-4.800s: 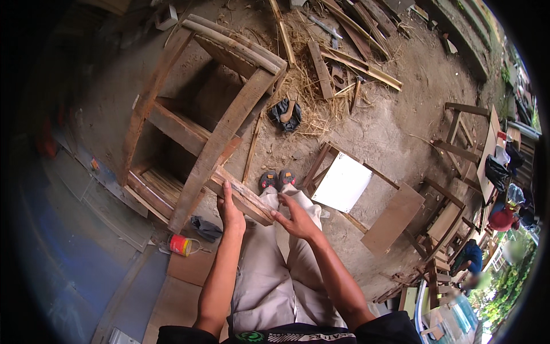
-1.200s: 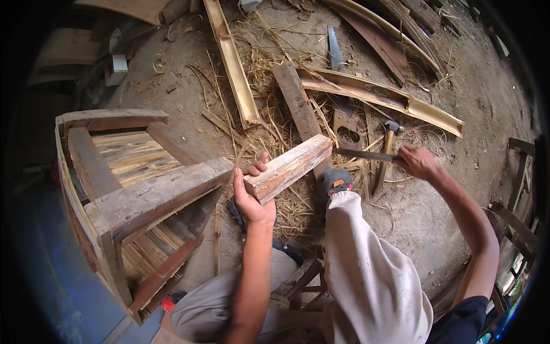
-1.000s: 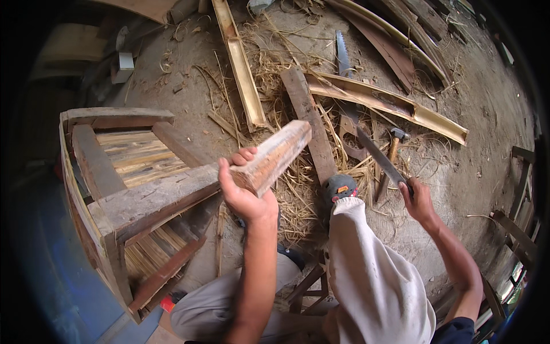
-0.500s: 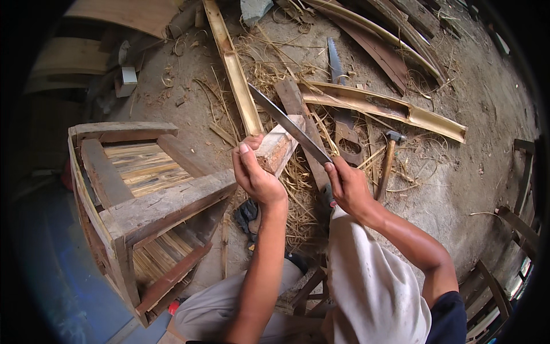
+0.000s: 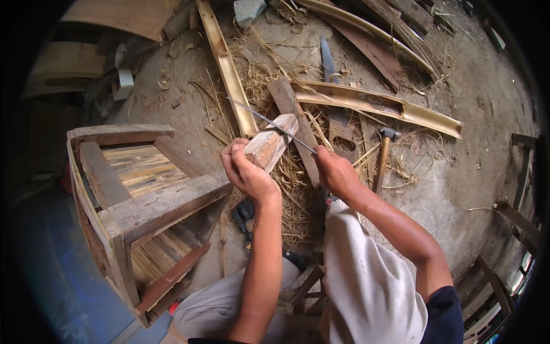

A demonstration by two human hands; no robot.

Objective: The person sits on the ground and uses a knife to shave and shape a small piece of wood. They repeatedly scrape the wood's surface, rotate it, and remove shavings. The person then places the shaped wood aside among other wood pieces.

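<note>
In my left hand (image 5: 250,173) is a short, squared wooden block (image 5: 270,144), its fingers curled round the lower end. The block slants up and to the right, with pale and reddish-brown faces. My right hand (image 5: 337,174) is closed round the handle end of a long-bladed knife (image 5: 250,109); the fingers hide that handle. Its narrow blade crosses the upper part of the block and appears nearly edge-on. A dark wooden plank (image 5: 296,120) lies just beyond, behind the blade.
To the left stands a wooden frame with slatted panels (image 5: 166,200). Split bamboo pieces (image 5: 232,74) and curly shavings (image 5: 292,200) cover the ground ahead. A handsaw (image 5: 342,131) and a hammer (image 5: 384,157) lie on the right. A grey stone block (image 5: 249,11) sits far off.
The knife blade has turned from showing its broad flat to nearly edge-on, lying lower across the block. Both hands and the block have shifted slightly left in view.
</note>
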